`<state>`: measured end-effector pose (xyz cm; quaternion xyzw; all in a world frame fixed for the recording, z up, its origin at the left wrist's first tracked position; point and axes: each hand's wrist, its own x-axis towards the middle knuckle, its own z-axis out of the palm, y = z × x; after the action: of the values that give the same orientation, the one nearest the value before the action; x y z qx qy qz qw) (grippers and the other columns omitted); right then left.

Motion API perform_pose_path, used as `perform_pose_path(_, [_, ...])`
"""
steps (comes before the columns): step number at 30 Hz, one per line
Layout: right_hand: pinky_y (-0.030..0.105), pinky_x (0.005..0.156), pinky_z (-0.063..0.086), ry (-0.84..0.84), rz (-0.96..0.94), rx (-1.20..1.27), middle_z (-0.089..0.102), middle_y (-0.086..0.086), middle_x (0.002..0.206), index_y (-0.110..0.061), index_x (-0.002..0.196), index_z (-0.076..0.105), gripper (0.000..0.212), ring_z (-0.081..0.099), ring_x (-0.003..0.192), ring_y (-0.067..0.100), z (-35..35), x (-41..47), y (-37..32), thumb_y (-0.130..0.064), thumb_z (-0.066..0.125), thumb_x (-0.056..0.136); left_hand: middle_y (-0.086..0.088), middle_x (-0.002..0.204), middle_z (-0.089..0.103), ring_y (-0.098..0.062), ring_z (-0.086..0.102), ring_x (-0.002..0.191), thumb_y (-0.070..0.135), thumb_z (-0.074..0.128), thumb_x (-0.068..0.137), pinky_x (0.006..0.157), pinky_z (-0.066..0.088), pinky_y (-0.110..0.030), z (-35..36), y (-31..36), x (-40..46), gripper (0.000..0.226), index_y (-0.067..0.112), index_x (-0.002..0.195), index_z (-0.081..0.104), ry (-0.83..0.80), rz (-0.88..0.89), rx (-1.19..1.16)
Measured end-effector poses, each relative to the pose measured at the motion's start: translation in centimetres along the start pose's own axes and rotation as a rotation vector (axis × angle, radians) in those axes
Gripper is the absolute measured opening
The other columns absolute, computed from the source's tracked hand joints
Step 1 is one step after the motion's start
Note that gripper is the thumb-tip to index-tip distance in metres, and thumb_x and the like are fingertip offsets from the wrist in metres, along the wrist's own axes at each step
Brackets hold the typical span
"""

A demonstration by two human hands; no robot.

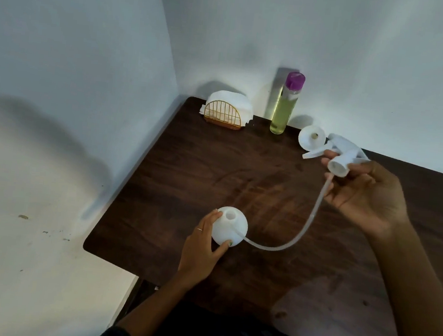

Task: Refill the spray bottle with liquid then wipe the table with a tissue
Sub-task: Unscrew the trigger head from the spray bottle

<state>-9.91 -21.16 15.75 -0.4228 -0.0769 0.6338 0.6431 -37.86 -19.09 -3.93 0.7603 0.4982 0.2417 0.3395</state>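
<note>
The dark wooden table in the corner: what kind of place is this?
Probably a plain room at home: dark wooden table in a corner of bare white walls, with a gold wire tissue holder and a purple-capped bottle of yellow liquid.

left hand [200, 250] gripping bottle [230, 226], right hand [368, 194] holding sprayer [339, 155]

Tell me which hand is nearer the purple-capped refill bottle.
Right. The right hand, holding the sprayer head, is just right of and in front of the refill bottle; the left hand grips the spray bottle near the table's front.
</note>
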Motion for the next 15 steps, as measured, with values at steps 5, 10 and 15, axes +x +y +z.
perform_pose_path(5, [0.027,0.071,0.037,0.102,0.161,-0.038,0.064,0.004,0.080,-0.006,0.103,0.060,0.066,0.057,0.071,0.013,-5.1,2.1,3.4,-0.013,0.066,0.038,0.010,0.146,0.037,0.002,0.034,0.127,0.040,0.066,0.083,0.097,0.031,-0.011,-0.2,0.3,0.1,0.066,0.043,0.135,0.025,0.012,0.010,0.010])
perform_pose_path(10, [0.026,0.062,0.031,0.259,0.339,-0.107,0.058,0.004,0.070,-0.008,0.097,0.059,0.046,0.053,0.066,0.016,-8.2,4.2,9.2,-0.007,0.048,0.053,0.007,0.146,0.039,0.000,0.034,0.127,0.038,0.067,0.083,0.099,0.035,-0.016,-0.3,0.6,0.2,0.066,0.037,0.136,0.029,0.003,0.005,0.009])
perform_pose_path(15, [0.024,0.055,0.027,0.329,0.495,-0.339,0.057,0.008,0.074,-0.009,0.083,0.057,0.033,0.040,0.059,0.014,-9.1,5.5,13.2,-0.010,0.035,0.059,0.004,0.145,0.040,-0.002,0.035,0.126,0.037,0.067,0.082,0.100,0.035,-0.020,-0.2,0.7,0.3,0.066,0.026,0.139,0.035,0.006,-0.008,0.028])
